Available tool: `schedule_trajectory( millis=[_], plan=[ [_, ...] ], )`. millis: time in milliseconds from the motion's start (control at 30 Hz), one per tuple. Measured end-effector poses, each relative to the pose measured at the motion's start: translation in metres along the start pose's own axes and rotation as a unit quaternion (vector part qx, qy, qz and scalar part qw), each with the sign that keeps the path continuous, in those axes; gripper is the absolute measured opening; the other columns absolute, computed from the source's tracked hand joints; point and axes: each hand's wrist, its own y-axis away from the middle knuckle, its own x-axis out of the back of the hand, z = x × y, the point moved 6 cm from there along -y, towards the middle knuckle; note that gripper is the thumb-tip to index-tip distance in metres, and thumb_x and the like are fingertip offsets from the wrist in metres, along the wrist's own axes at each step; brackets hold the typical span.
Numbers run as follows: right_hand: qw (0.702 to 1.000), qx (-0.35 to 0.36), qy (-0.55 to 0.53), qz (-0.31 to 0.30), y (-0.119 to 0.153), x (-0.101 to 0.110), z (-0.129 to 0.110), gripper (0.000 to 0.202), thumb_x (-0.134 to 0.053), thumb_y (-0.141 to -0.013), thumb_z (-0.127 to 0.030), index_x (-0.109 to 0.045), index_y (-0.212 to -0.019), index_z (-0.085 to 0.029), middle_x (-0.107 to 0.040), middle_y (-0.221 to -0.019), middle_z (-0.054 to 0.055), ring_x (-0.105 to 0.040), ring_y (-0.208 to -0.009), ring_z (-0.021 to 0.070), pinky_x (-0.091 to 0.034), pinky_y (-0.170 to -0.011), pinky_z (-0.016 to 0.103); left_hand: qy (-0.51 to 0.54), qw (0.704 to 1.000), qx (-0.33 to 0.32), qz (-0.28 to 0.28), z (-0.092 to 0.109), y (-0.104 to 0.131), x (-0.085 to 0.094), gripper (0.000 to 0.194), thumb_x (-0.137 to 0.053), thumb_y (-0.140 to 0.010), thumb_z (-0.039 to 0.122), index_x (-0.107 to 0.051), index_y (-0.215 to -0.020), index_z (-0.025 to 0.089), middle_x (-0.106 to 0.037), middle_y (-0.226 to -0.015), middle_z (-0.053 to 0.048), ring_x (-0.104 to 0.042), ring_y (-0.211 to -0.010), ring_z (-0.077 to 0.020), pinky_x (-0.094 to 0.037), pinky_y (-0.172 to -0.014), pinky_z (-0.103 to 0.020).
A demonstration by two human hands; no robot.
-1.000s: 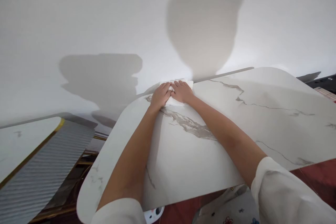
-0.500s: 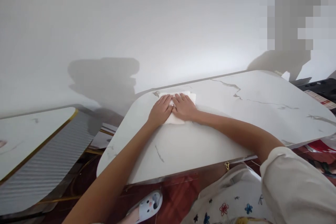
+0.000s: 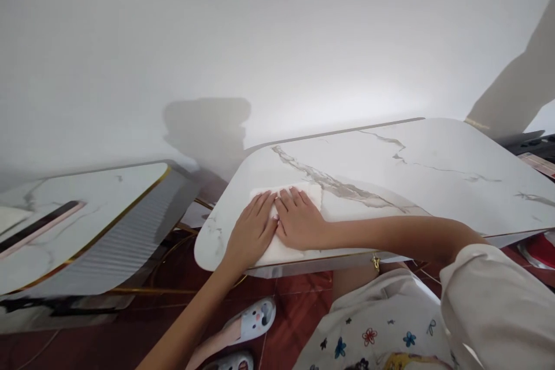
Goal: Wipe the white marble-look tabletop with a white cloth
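Note:
A folded white cloth point(image 3: 280, 251) lies flat on a white marble-patterned tabletop point(image 3: 437, 150), near its front left part. My left hand point(image 3: 252, 230) rests on the left side of the cloth with its fingers stretched out. Beside it, my right hand point(image 3: 300, 221) presses flat on the cloth, fingers spread. The two hands touch or nearly touch at the thumbs. Brown veining in the tabletop shows just behind the cloth.
At the left stands a second marble-topped piece point(image 3: 108, 196) with gold edging and a dark, pink-edged object point(image 3: 41, 228) on it. A pale wall point(image 3: 277, 40) rises behind both. Slippered feet point(image 3: 256, 319) are on the red floor below.
Both hands and the cloth have moved toward the table's front edge, uncovering the brown veining. The view has shifted left, showing more of the second tabletop.

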Motion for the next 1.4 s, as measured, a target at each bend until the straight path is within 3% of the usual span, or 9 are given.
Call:
schedule_trajectory(
  millis=[200,433,567,700,900,1000,1200,1400],
  plan=[
    [1.0,0.021,-0.009,-0.02,0.019,0.009,-0.006,0.057,-0.043,-0.093,-0.027,-0.043,-0.141,0.003,-0.041,-0.149,0.023,-0.033,-0.139,0.0383,-0.026,-0.116,0.05,-0.007,1.0,0.016,0.002,0.02,0.013,0.007,0.056,-0.026,-0.095,0.037,-0.031,-0.149,0.021,-0.044,-0.148,-0.013,-0.036,-0.14,-0.0295,-0.032,-0.115,-0.053],
    [1.0,0.016,-0.013,-0.005,0.05,0.028,0.014,0.054,-0.043,-0.093,-0.027,-0.046,-0.141,-0.003,-0.043,-0.149,0.021,-0.033,-0.141,0.0333,-0.028,-0.115,0.051,-0.004,1.0,0.023,0.012,0.062,0.011,0.0,0.058,-0.028,-0.095,0.035,-0.025,-0.152,0.025,-0.043,-0.149,-0.011,-0.035,-0.141,-0.0301,-0.034,-0.113,-0.055],
    [1.0,0.015,-0.011,-0.017,0.052,0.031,0.028,0.055,-0.045,-0.092,-0.026,-0.045,-0.141,-0.002,-0.044,-0.148,0.022,-0.032,-0.142,0.0323,-0.027,-0.115,0.05,-0.002,0.999,0.033,0.017,0.07,-0.001,-0.008,0.058,-0.032,-0.094,0.036,-0.027,-0.151,0.027,-0.045,-0.147,-0.011,-0.036,-0.141,-0.03,-0.035,-0.112,-0.054],
    [0.999,0.001,-0.001,-0.039,0.031,0.027,0.052,0.057,-0.044,-0.093,-0.027,-0.041,-0.144,-0.002,-0.042,-0.149,0.021,-0.033,-0.141,0.0324,-0.028,-0.115,0.049,-0.001,0.999,0.031,0.012,0.06,-0.032,-0.019,0.055,-0.035,-0.092,0.036,-0.038,-0.145,0.021,-0.047,-0.145,-0.012,-0.038,-0.139,-0.0303,-0.034,-0.113,-0.052],
    [0.997,0.011,0.022,-0.071,-0.024,0.02,0.106,0.055,-0.039,-0.096,-0.027,-0.039,-0.145,-0.002,-0.039,-0.152,0.019,-0.033,-0.141,0.0321,-0.028,-0.115,0.047,0.019,0.998,0.053,0.007,0.029,-0.103,-0.041,0.052,-0.037,-0.089,0.032,-0.049,-0.135,0.009,-0.049,-0.142,-0.017,-0.04,-0.136,-0.0308,-0.031,-0.115,-0.047],
    [0.997,-0.002,0.043,-0.07,-0.053,0.017,0.127,0.053,-0.038,-0.097,-0.027,-0.04,-0.145,-0.005,-0.039,-0.152,0.016,-0.032,-0.142,0.0312,-0.026,-0.115,0.047,0.045,0.998,0.045,0.022,0.013,-0.137,-0.051,0.048,-0.031,-0.091,0.027,-0.053,-0.131,0.011,-0.053,-0.139,-0.014,-0.043,-0.133,-0.0272,-0.031,-0.116,-0.046],
    [0.984,-0.162,0.029,-0.066,-0.103,0.005,0.159,0.053,-0.031,-0.099,-0.03,-0.036,-0.148,-0.011,-0.031,-0.158,0.01,-0.021,-0.146,0.0322,-0.021,-0.116,0.054,0.046,0.997,0.064,0.024,-0.021,-0.187,-0.069,0.048,-0.029,-0.09,0.02,-0.055,-0.129,0.009,-0.055,-0.137,-0.014,-0.045,-0.132,-0.0252,-0.031,-0.116,-0.042],
    [0.985,-0.161,0.016,-0.059,-0.131,0.0,0.183,0.057,-0.029,-0.098,-0.03,-0.032,-0.15,-0.008,-0.027,-0.159,0.008,-0.018,-0.147,0.0285,-0.018,-0.118,0.047,0.025,0.996,0.079,0.037,-0.039,-0.216,-0.081,0.047,-0.03,-0.089,0.017,-0.055,-0.129,0.015,-0.056,-0.136,-0.011,-0.046,-0.13,-0.0251,-0.034,-0.113,-0.043]
  ],
)
